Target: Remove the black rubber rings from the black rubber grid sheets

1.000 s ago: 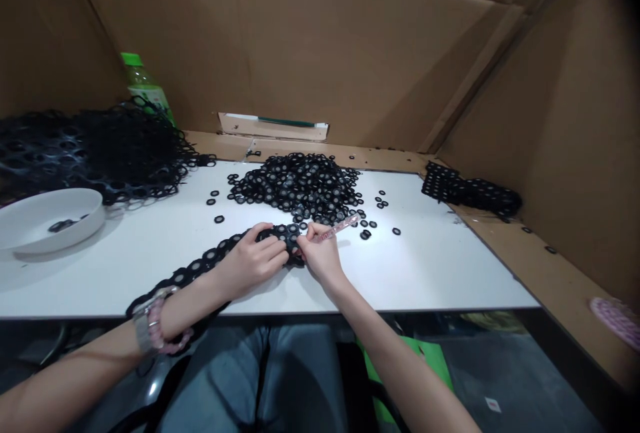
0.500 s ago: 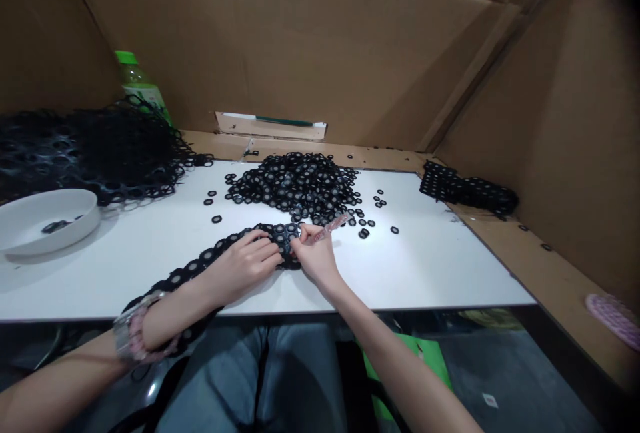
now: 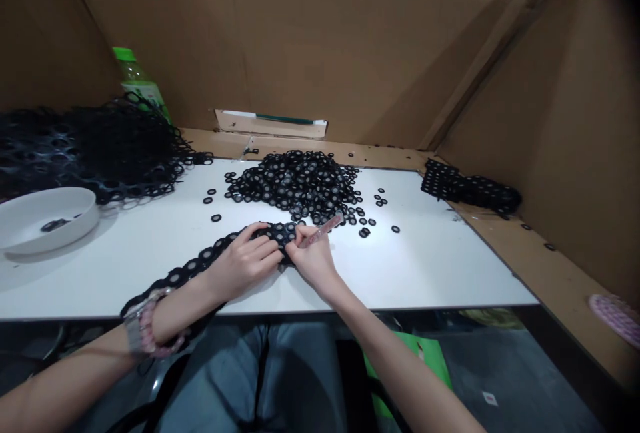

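Note:
A black strip of joined rings with pale centres (image 3: 193,265) runs slantwise along the white board and over its front edge. Curled over the strip's far end, my left hand (image 3: 253,254) holds it down against the board. My right hand (image 3: 311,260) is closed in a pinch on a slim clear, reddish pen-like tool (image 3: 324,229), its lower tip hidden by the fingers. These fingertips touch the end of the strip beside my left fingers. Just beyond both hands rises a heap of small black rings (image 3: 300,183).
A white bowl (image 3: 75,233) with a few black pieces stands left, before a tangle of black ring-holed scrap (image 3: 100,146). A green-capped bottle (image 3: 143,90) is behind it. Black perforated sheets (image 3: 465,188) lie right. Cardboard walls (image 3: 310,40) enclose the white board (image 3: 420,266).
My right hand has shifted slightly left and nearer me, and the pen-like tool has moved a little left with it. My left hand stays on the strip.

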The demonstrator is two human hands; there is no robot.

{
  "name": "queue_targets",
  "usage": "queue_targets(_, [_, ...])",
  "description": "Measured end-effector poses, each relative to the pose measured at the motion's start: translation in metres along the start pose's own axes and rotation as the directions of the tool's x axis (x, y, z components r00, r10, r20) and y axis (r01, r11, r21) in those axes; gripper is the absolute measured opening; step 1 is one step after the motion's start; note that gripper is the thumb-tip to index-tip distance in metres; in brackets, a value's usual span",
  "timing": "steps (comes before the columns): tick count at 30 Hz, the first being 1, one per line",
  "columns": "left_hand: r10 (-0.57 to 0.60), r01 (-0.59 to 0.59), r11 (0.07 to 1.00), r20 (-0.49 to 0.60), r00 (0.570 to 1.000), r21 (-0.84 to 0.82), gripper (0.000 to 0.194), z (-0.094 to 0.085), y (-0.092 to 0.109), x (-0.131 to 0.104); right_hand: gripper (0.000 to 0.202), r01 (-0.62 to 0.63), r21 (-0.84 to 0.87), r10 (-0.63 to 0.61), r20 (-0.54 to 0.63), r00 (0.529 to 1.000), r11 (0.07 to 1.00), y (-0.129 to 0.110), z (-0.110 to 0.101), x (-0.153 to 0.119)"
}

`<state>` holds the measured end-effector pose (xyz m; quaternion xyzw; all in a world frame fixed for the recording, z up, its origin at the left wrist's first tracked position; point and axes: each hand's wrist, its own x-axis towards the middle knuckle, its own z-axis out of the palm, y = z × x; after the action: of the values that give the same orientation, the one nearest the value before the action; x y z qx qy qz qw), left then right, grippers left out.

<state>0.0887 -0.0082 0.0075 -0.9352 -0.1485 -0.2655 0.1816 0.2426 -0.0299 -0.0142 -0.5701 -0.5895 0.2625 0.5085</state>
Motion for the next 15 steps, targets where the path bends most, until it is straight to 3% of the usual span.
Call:
queue_targets(4, [-0.072,0.072,0.997,-0.008,0.997,-0.043,0.025,-0.001,0.003,-0.001,0.022,0.016,-0.019,-0.016,-0.003,1.0,1.0,0.001,0.001,0.0])
queue_targets(8, [-0.062,0.09,0.984,0.178,0.982,-0.153,0.015,-0.014,0.0,0.004,0.021,-0.108,0.174,0.111,-0.005,0.994,0.979,0.006,0.0,0.004])
queue_targets(10, [-0.093,0.172,0.952,0.297,0.95,-0.252,0.011,-0.021,-0.009,0.012,0.021,-0.193,0.297,0.211,-0.03,0.977,0.935,0.007,-0.001,0.006])
queue_targets(12, [-0.208,0.32,0.901,0.355,0.911,-0.292,0.017,-0.022,-0.021,0.023,0.022,-0.23,0.395,0.279,-0.071,0.958,0.889,0.007,-0.004,0.009])
queue_targets(15, [-0.356,0.491,0.825,0.417,0.836,-0.28,0.02,-0.007,-0.041,0.04,0.024,-0.17,0.464,0.267,-0.152,0.952,0.87,0.004,-0.008,0.01])
